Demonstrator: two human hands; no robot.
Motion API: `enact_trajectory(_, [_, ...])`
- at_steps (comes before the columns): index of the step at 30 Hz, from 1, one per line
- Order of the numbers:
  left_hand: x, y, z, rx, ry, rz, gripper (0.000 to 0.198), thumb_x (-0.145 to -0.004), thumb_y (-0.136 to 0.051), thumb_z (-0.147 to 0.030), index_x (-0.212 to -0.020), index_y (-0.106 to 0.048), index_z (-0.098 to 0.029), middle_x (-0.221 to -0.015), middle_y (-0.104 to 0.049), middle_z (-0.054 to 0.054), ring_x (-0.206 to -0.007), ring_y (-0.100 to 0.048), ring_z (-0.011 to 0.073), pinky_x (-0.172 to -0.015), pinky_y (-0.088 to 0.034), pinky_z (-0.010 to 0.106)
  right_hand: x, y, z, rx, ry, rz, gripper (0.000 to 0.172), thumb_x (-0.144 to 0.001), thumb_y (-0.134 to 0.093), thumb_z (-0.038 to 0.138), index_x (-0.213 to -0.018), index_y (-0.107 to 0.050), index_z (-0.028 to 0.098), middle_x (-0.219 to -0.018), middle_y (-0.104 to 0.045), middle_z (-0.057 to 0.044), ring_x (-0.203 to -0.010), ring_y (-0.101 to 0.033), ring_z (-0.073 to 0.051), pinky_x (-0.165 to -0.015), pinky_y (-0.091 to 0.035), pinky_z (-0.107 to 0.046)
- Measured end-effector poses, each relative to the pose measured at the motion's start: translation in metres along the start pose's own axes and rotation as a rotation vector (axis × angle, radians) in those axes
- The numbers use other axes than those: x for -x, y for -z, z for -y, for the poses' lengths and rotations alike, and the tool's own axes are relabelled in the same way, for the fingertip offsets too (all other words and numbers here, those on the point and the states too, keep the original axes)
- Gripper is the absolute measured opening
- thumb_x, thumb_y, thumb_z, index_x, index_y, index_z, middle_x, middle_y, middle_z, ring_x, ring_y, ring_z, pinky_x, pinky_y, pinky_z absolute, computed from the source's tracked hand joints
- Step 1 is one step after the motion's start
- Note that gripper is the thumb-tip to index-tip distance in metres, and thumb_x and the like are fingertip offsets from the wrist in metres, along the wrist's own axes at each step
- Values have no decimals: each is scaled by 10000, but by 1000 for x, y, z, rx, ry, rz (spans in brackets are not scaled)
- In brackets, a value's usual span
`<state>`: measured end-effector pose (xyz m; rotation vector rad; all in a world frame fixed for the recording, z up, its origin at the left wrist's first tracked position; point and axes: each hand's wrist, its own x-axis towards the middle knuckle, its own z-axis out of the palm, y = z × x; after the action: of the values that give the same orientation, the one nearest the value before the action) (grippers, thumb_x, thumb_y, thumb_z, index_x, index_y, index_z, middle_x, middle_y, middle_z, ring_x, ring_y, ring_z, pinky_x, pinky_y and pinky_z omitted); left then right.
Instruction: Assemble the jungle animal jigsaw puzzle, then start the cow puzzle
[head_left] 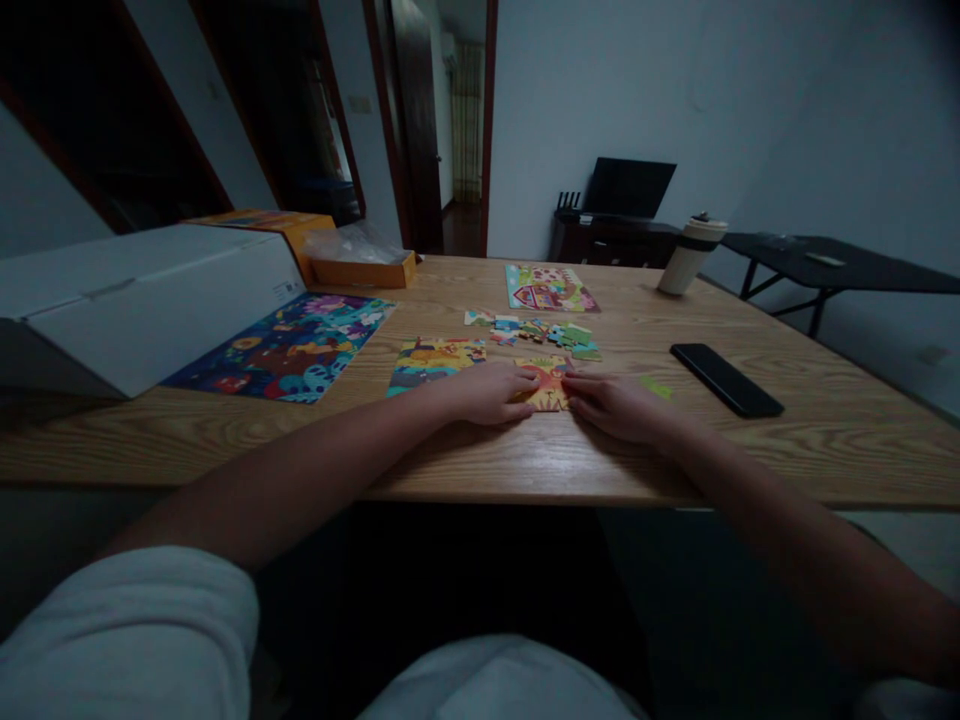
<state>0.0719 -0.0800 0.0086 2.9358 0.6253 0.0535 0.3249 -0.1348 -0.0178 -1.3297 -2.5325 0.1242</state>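
A small joined section of jigsaw puzzle (551, 388), yellow and orange with what looks like an animal face, lies flat near the table's front edge. My left hand (491, 392) grips its left side, thumb and fingers bent at the edge. From the opposite side my right hand (611, 402) holds the section with its fingers close together on the right edge. The fingertips hide parts of both edges. Just behind lies a heap of loose puzzle pieces (551, 335). Another partly joined puzzle section (439, 362), yellow and blue, sits left, partly behind my left hand.
A dark blue picture sheet (300, 345) lies beside a white box (157, 290); behind are an orange tray (367, 270) and plastic wrap. A colourful picture card (547, 288) lies at the back. Rightward are a green piece (657, 386), a black phone (726, 380) and a tumbler (691, 257).
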Motion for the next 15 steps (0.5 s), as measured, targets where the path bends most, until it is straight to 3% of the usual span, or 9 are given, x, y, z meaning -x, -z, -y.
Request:
enact_trajectory(5, [4, -11, 4, -60, -28, -90, 442, -987, -434, -416, -1311, -583, -154, -1394, -568, 133, -1289, -509, 271, -1036, -396, 361, 1, -4, 11, 82, -11, -46, 390, -977, -439, 300, -1285, -643, 175, -1298, -656, -128, -1176, -618, -283, -1013, -475, -421])
enact_trajectory(10, [3, -11, 4, -66, -16, -108, 367, -961, -484, -399, -1221, -638, -191, -1269, -647, 106, -1169, -583, 261, -972, -436, 358, -1, -6, 10, 98, 7, -61, 367, -966, -456, 296, -1242, -662, 168, -1272, -663, -134, -1173, -609, -288, -1002, -479, -429])
enact_trajectory(15, [2, -12, 5, -86, -18, -129, 365, -954, -503, -395, -1215, -652, -187, -1292, -647, 99, -1224, -552, 269, -1023, -405, 383, -3, -3, 13, 79, 25, -111, 352, -974, -461, 311, -1233, -661, 184, -1264, -665, -132, -1198, -590, -288, -1031, -457, -453])
